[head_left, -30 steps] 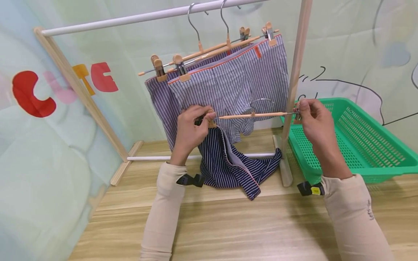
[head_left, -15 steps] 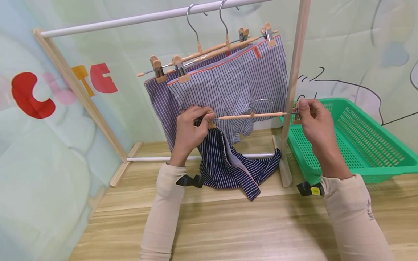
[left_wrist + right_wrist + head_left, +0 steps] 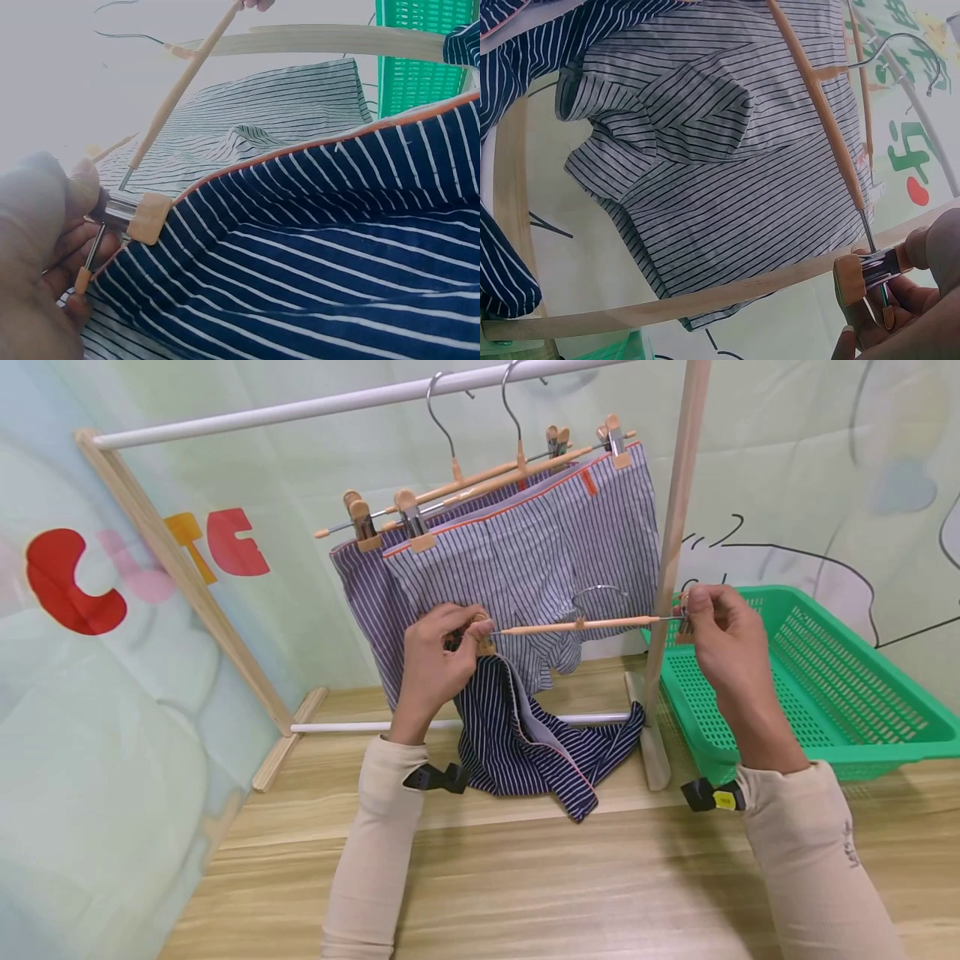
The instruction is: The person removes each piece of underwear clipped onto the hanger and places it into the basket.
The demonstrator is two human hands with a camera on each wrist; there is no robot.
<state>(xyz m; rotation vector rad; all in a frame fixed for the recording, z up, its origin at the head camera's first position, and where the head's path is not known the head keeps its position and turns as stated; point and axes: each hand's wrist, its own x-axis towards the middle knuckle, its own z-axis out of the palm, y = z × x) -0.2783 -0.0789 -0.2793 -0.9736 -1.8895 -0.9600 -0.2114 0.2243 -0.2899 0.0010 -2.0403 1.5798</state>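
Rack is bearing purple shorts and, in front, grey shorts. The left hand is pinching the left clip, which is gripping navy shorts sagging over the table. The hanger is stretching across to the right clip, which the right hand is pinching before the basket.

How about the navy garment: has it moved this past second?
No: the navy garment shows no clear shift either way against the rack's right foot.
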